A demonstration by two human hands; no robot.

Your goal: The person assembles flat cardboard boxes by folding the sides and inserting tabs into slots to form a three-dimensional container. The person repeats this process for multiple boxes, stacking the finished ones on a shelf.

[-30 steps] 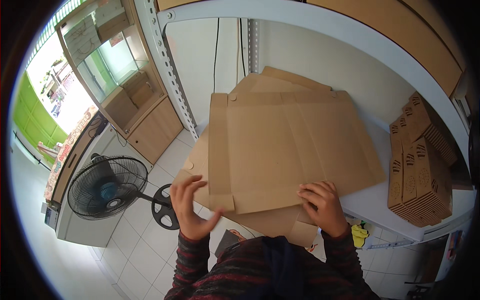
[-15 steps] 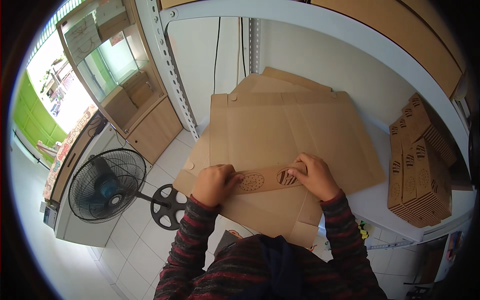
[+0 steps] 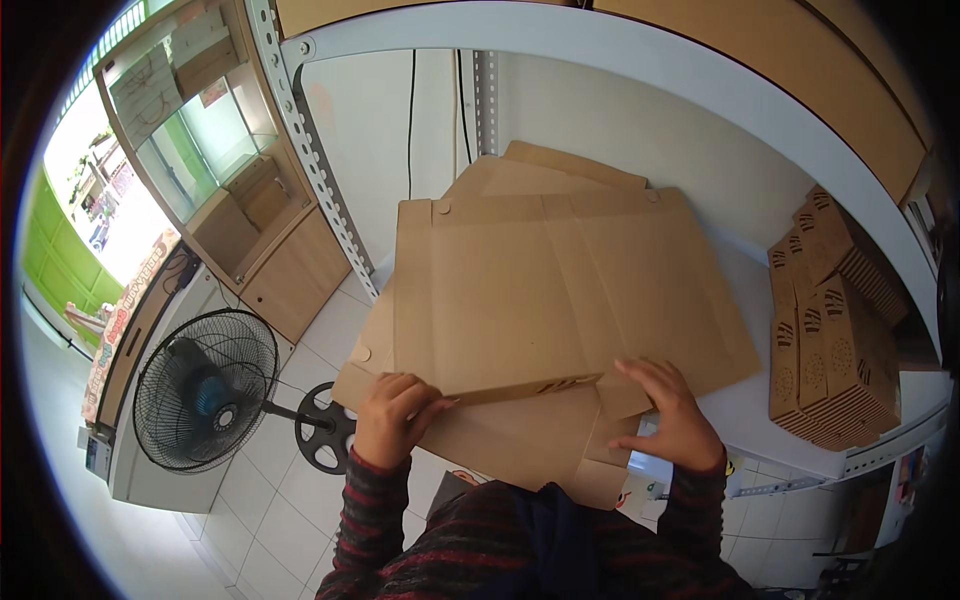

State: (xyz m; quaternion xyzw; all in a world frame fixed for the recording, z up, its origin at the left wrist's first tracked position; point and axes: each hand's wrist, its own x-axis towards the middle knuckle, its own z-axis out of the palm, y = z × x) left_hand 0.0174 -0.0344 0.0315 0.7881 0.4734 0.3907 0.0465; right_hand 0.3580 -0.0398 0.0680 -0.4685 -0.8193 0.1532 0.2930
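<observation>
A flat brown cardboard box blank (image 3: pixel 490 290) with crease lines lies in front of me, on top of other cardboard sheets. Its near flap (image 3: pixel 530 387) stands tilted up along a crease, and part of a dark printed pattern shows on it. My left hand (image 3: pixel 392 415) is closed on the left end of that flap, thumb toward the crease. At the right end, my right hand (image 3: pixel 680 415) has thumb and fingers spread apart, close to a small corner tab (image 3: pixel 625 398); whether a fingertip touches it I cannot tell. Another cardboard sheet (image 3: pixel 510 440) shows beneath, nearer my body.
Folded printed cardboard boxes (image 3: pixel 835 330) are stacked on the right of the white shelf (image 3: pixel 730 425). A grey metal rack frame (image 3: pixel 640 40) arches overhead. At left stand a black fan (image 3: pixel 205 390) and a wooden glass cabinet (image 3: pixel 290 265).
The near flap has tilted up from lying flat, so its printed circles are mostly out of sight. My right hand has let go, opened and moved right and nearer; my left has shifted slightly nearer.
</observation>
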